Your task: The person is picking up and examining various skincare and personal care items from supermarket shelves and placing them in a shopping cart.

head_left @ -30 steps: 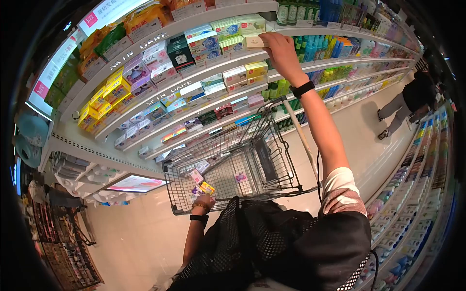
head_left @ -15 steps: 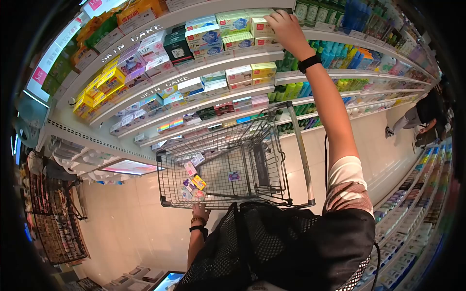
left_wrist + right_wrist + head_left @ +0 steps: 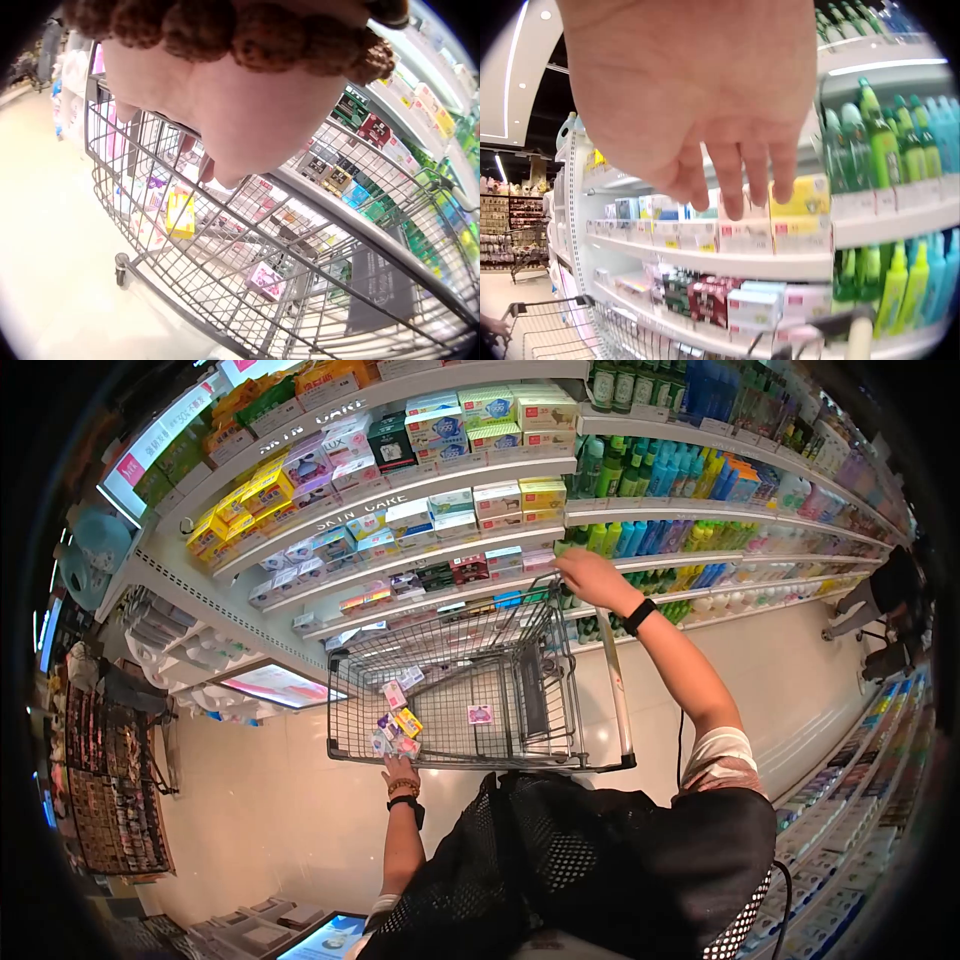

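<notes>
My left hand grips the near rim of the shopping cart, fingertips showing inside its wires in the left wrist view. Inside, below that hand, lie several small boxes, among them a yellow box and a white-and-pink box. A purple-and-white box sits apart on the cart floor. With nothing in it, my right hand hangs in the air near the cart's handle end, fingers loosely extended in the right wrist view. Beige soap boxes are stacked on the upper shelf.
Shelves of boxed soap and green and blue bottles run along the far side. The cart handle is at the right. Another person stands in the aisle, and a second shelf lines the right.
My right hand has left the beige boxes on the upper shelf and come down toward the cart handle. My left hand has moved from over the boxes to the cart's near rim.
</notes>
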Tool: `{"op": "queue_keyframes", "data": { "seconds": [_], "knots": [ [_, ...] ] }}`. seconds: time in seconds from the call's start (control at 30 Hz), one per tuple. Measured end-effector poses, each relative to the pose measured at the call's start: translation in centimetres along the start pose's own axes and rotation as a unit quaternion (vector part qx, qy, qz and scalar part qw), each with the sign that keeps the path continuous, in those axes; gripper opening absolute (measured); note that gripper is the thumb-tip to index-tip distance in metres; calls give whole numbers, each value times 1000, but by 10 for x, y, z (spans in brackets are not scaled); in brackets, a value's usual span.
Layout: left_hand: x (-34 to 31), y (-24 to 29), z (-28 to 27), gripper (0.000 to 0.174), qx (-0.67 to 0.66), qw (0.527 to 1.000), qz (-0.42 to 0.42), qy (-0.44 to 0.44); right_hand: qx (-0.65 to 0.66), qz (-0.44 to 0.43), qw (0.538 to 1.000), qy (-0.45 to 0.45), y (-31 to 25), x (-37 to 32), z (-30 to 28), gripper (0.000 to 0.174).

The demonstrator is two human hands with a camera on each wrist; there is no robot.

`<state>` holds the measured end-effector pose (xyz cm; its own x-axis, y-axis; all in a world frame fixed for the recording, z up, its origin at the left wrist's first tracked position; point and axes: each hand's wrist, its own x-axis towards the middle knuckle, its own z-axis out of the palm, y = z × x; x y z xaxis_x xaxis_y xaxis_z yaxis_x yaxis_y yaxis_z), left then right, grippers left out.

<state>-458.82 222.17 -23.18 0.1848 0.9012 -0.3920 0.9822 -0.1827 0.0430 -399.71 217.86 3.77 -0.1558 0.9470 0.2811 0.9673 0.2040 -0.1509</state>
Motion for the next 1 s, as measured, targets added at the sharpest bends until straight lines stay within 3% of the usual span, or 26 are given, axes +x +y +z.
{"op": "queue_keyframes", "data": {
  "seconds": [0.03, 0.07, 0.13, 0.2, 0.23, 0.27, 0.33, 0.4, 0.53, 0.67, 0.7, 0.77, 0.8, 0.87, 0.9, 0.97, 1.0],
  "knots": [
    [-3, -2, -1, 44, 3, 1000, -6, -8, -10, 130, 984, -125, -11, -44, 15, 55],
    [-4, -6, -5, 48, 9, 1000, -8, -14, -20, 197, 958, -205, -19, -78, 23, 67],
    [-4, -16, 9, 57, 7, 999, -32, -18, 22, 260, 941, -216, -35, -133, 48, 74],
    [-17, -17, 7, 64, 11, 997, -58, -48, 263, 190, 946, -20, -33, -181, 115, 84],
    [-19, -16, 2, 62, 24, 996, -70, -50, 427, 317, 845, -60, -67, -182, 108, 88],
    [-23, -17, -3, 60, 34, 994, -90, -50, 516, 386, 763, -57, -89, -179, 105, 89],
    [-27, -23, 24, 54, 52, 989, -135, -27, 423, 358, 829, -75, -102, -195, 110, 86],
    [-51, 7, 1, 47, 50, 984, -149, -89, 402, 326, 850, -93, -119, -205, 108, 85],
    [-127, 41, 22, 33, -51, 988, -120, -87, 371, 239, 890, -115, -164, -241, 113, 84],
    [-153, 33, 88, 56, -77, 963, -191, 173, 279, 126, 948, -90, -198, -259, 124, 79],
    [-157, 26, 90, 56, -80, 962, -198, 168, 279, 121, 948, -97, -209, -259, 112, 79],
    [-167, 13, 82, 69, -350, 893, -205, 196, 237, 144, 913, -298, -231, -251, 69, 67],
    [-172, 9, 72, 69, -350, 891, -215, 194, 238, 138, 912, -306, -231, -248, 61, 67],
    [-176, 3, 54, 79, -293, 916, -233, 143, 234, 22, 927, -294, -222, -248, 53, 55],
    [-175, -8, 57, 80, -295, 916, -242, 125, 223, -11, 932, -285, -216, -249, 57, 46],
    [-174, -27, 68, 83, -301, 915, -251, 98, 224, -64, 922, -309, -204, -238, 42, 44],
    [-171, -37, 75, 82, -245, 938, -225, 103, 221, -107, 912, -327, -197, -230, 36, 43]
  ]
}}
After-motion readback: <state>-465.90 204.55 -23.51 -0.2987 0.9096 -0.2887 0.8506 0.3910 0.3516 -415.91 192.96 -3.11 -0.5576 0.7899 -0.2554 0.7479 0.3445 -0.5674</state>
